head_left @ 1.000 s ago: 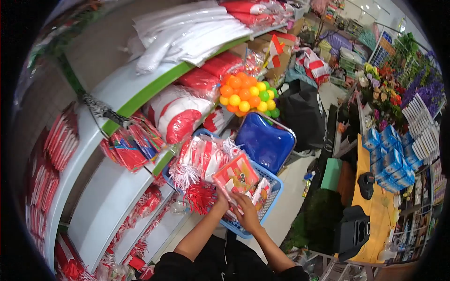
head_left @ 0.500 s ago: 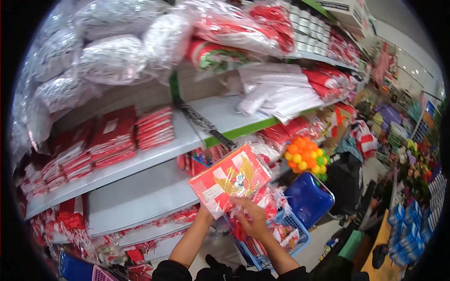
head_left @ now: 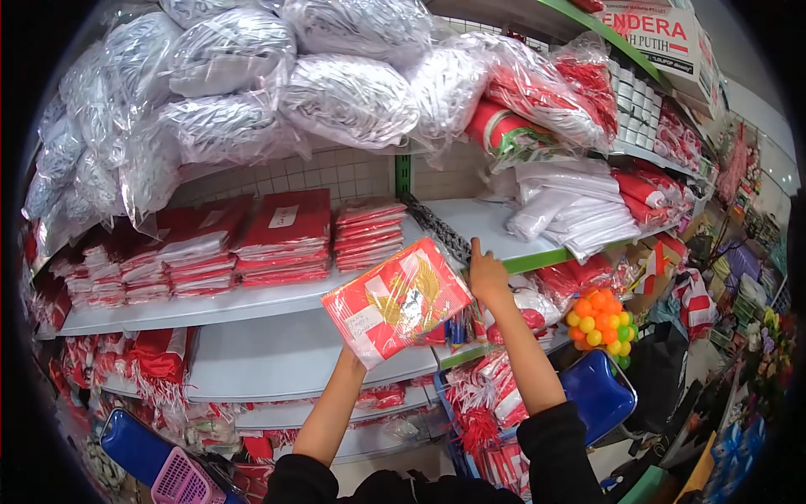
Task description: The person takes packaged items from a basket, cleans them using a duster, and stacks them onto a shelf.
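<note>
A flat red-and-white package in clear plastic (head_left: 399, 302), with a golden bird emblem and a handwritten white label, is held up in front of the shelves. My left hand (head_left: 357, 357) grips it from below at its lower edge; the fingers are mostly behind it. My right hand (head_left: 489, 273) is off the package, just to its right, near the green shelf edge (head_left: 537, 260), with the index finger stretched upward. Behind the package, stacks of red-and-white folded packs (head_left: 285, 235) lie on the middle shelf (head_left: 252, 311). A patterned black-and-white strap (head_left: 437, 227) hangs beside the green post.
Bagged white bundles (head_left: 348, 97) fill the upper shelf. White plastic-wrapped rolls (head_left: 579, 214) lie to the right. Lower right are a blue basket (head_left: 449, 420) of red-and-white goods, a blue stool (head_left: 598, 395) and colourful balls (head_left: 601, 323). A pink basket (head_left: 180, 479) stands lower left.
The view has swung up and left toward the shelves. The package has risen from over the basket in my left hand. My right hand has left it and moved up to the right.
</note>
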Action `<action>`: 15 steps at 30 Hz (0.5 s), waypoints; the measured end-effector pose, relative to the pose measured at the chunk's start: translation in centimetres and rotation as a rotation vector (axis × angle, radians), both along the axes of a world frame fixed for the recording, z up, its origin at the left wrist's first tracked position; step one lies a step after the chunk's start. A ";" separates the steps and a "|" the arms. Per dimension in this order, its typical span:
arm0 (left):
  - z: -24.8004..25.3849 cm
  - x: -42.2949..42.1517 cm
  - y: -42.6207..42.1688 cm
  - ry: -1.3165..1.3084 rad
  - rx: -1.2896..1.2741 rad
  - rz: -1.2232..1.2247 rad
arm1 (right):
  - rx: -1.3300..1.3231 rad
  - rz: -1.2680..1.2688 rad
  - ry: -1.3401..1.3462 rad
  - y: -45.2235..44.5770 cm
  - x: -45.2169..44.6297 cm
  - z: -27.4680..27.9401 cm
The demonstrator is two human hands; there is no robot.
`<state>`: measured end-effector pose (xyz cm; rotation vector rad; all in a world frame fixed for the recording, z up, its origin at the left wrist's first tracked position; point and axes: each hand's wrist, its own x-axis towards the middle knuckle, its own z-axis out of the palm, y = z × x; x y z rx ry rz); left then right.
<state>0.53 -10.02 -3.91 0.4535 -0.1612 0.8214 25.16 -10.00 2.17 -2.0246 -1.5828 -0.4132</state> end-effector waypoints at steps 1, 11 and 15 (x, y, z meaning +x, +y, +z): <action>0.6 -0.2 -0.4 -0.004 -0.002 0.010 | -0.069 -0.016 0.045 0.8 0.0 -0.1; 1.5 1.1 -1.3 0.051 -0.031 0.177 | 0.199 0.181 0.640 -6.7 1.5 -5.4; -1.2 2.7 -1.2 -0.095 0.068 0.124 | 0.131 0.289 0.604 -13.8 -1.7 -9.7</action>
